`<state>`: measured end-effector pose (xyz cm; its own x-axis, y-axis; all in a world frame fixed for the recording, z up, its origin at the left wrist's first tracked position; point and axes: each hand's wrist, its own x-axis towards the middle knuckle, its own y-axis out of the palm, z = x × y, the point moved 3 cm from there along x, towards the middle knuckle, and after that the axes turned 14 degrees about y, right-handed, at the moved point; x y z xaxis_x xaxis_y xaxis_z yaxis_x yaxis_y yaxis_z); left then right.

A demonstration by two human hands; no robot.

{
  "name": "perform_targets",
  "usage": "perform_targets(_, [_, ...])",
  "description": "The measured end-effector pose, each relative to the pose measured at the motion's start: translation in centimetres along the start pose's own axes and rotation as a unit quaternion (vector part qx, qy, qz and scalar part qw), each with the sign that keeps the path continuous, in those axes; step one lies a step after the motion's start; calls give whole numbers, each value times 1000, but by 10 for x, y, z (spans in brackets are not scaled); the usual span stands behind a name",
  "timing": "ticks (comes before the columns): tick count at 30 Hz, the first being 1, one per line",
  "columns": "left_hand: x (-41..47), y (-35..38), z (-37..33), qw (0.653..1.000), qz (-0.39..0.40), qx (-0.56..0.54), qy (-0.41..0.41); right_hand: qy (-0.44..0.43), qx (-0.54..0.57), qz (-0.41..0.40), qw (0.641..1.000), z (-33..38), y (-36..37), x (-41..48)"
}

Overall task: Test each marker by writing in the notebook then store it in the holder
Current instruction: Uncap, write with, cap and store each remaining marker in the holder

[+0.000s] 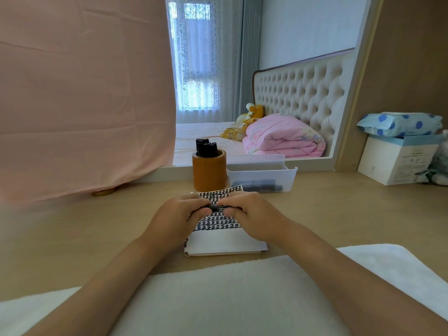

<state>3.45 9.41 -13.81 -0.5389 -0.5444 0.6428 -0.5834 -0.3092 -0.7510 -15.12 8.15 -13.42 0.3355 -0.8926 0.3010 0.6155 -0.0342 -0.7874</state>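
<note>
Left hand [177,215] and right hand [253,214] each pinch an end of one marker [215,207], held level between them, right over the notebook [225,242]. Just beyond the fingers stands the holder [209,175], with a tray [289,177] beyond the right hand.

Brown holder [210,172], black markers [206,148], notebook [219,223] page patterned in black marks.

The marker [216,207] is mostly hidden inside the left hand [175,215] and right hand [253,214].

Head-worn camera looks forward and down, close over the desk [339,214].
</note>
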Motion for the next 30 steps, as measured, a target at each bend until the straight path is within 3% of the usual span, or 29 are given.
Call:
perform_targets(8, [11, 12, 12, 999, -8, -14, -35, 59, -1, 41, 997, -6, -1, 4])
perform_targets(15, [55, -2, 45, 987, -105, -47, -111, 149, 167, -69, 972, -31, -29, 31])
perform_targets(22, [108, 10, 98, 950, -173, -124, -227, 176, 236, -162, 942, -39, -62, 100])
perform_targets(25, [116, 25, 119, 933, -168, -176, -264, 172, 255, -192, 932, -37, -74, 133])
perform_targets(30, [120, 46, 138, 928, -116, -233, -268, 158, 227, -169, 946, -34, -71, 177])
